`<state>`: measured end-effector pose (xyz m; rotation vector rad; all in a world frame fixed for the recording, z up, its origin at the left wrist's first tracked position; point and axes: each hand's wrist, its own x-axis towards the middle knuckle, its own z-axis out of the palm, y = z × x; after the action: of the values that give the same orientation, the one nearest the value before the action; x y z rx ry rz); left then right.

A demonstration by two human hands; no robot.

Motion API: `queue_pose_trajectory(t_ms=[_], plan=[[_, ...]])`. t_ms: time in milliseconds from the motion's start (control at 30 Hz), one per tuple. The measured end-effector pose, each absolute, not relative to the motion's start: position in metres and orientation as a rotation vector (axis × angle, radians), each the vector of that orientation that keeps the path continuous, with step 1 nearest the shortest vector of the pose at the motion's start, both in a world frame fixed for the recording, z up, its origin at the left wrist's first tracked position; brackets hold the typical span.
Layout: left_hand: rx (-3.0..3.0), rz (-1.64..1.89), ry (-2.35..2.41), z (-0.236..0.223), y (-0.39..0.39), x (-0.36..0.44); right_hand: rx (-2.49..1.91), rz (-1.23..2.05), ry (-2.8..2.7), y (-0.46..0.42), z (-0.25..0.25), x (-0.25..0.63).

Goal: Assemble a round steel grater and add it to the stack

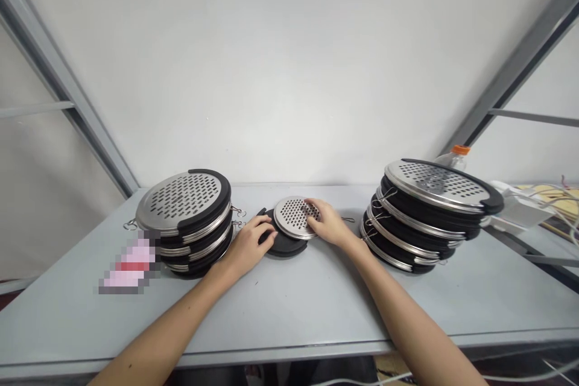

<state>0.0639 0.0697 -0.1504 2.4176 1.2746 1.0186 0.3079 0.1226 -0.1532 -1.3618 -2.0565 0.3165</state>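
Observation:
Between two stacks, a round metal disc with rows of slotted holes (292,217) lies partly over a black round base (284,246) on the table. My right hand (329,224) grips the disc's right side, thumb on its face and fingers at the far edge. A thin wire loop (348,219) sticks out beyond that hand. My left hand (251,246) has its fingers curled at the left edge of the black base; the exact contact is partly hidden by the fingers.
A stack of similar perforated discs with black rims (185,202) stands at left, and a taller leaning stack (429,187) at right, both with wire loops. A blurred pink item (129,265) lies at left. Behind the right stack are an orange-capped bottle (456,158), a white box (520,208) and cables.

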Motion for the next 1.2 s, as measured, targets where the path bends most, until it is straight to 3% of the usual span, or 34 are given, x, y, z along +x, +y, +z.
queue_pose_trajectory(t_ms=[233,500,1200], plan=[[2.570,0.846,1.311,-0.145,0.063,0.064,-1.370,0.352,-1.992,0.121,-0.154,0.306],[2.499,0.543,1.407,-0.144,0.054,0.064,-1.672,0.333,-1.994,0.120,-0.151,0.307],[2.390,0.580,1.423,-0.150,0.061,0.062,-1.698,0.235,-1.946,0.119,-0.151,0.303]])
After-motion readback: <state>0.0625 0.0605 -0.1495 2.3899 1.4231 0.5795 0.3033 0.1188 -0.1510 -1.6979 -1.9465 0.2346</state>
